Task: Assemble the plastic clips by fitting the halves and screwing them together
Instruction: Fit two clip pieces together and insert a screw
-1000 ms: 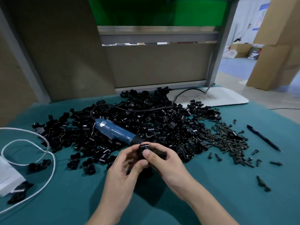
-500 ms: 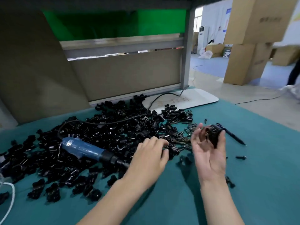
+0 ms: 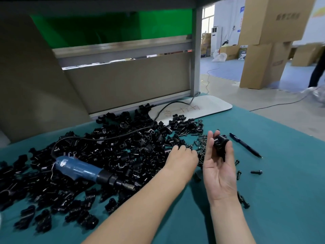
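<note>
My right hand (image 3: 218,166) is palm up over the green table (image 3: 284,199) and grips a fitted black plastic clip (image 3: 219,144) between thumb and fingers. My left hand (image 3: 182,155) reaches forward, knuckles up, with its fingers curled down into the pile of dark screws (image 3: 200,144); its fingertips are hidden. A big heap of black clip halves (image 3: 123,148) covers the middle and left of the table. The blue electric screwdriver (image 3: 79,169) lies on that heap, left of my left forearm, with its tip pointing right.
A black pen (image 3: 246,147) lies right of my right hand, with loose screws (image 3: 256,172) near it. A white board (image 3: 202,106) sits at the table's back edge, under the screwdriver's cable. Cardboard boxes (image 3: 260,64) stand on the floor beyond.
The hands came apart: my right hand carried the clip to the right and turned palm up, while my left hand moved forward to the screw pile. The view swung right.
</note>
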A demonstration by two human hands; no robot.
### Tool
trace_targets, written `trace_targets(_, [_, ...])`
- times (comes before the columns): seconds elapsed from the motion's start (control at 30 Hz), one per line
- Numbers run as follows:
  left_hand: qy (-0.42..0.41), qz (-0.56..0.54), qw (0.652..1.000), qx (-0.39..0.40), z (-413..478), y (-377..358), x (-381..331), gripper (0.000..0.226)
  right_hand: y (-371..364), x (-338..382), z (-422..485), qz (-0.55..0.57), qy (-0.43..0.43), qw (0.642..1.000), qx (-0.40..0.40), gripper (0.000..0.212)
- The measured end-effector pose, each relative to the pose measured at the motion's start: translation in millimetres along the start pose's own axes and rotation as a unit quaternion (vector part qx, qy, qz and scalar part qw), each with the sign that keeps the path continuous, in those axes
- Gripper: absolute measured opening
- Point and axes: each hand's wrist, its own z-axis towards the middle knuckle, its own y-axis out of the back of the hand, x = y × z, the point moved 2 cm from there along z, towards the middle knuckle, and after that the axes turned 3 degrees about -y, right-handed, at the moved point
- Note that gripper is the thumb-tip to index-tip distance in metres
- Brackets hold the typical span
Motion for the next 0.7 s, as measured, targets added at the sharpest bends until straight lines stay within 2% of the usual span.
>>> trace_targets(0.07, [0.003, -0.02, 1.0, -0.015, -3.3, 0.9, 2.6, 0.036, 1.4, -2.1, -0.4, -0.015, -0.004, 1.0, 0.007, 0.047])
trace_targets(0.13, [0.016, -0.089, 0.995, -0.052, -13.7, 9.2, 8.3, 0.027, 3.0, -3.7, -1.4, -0.034, -0.011, 0.999, 0.013, 0.044])
trace_targets(0.23, [0.042, -0.224, 0.958, -0.171, -52.0, 22.0, 25.2, 0.025, 4.5, -8.5, -4.4, -0.068, -0.035, 0.997, 0.025, 0.039])
trace_targets(0.3, [0.035, -0.278, 0.937, -0.21, -95.5, 21.3, 31.3, 0.024, 4.0, -15.1, -8.1, -0.094, -0.068, 0.992, 0.039, 0.033])
trace_targets(0.4, [0.003, -0.235, 0.956, -0.174, -161.7, 3.1, 25.9, 0.023, 3.8, -31.8, -13.8, -0.143, -0.128, 0.98, 0.045, 0.035])
trace_targets(0.47, [-0.018, -0.184, 0.969, -0.163, -188.5, -13.8, 20.4, 0.011, 5.3, -45.0, -17.7, -0.2, -0.152, 0.967, 0.043, 0.038])
trace_targets(0.5, [-0.013, -0.171, 0.971, -0.167, -195.1, -23.2, 20.4, 0.015, 6.0, -51.4, -20.0, -0.236, -0.162, 0.957, 0.046, 0.038])
trace_targets(0.57, [0.013, -0.216, 0.96, -0.175, -202.8, -35.0, 24.5, 0.038, 7.0, -62.6, -25.9, -0.301, -0.181, 0.935, 0.055, 0.034])
trace_targets(0.7, [0.091, -0.299, 0.914, -0.259, -215.2, -39.8, 38.6, 0.042, 10.0, -68.3, -38.6, -0.382, -0.188, 0.903, 0.058, 0.032])
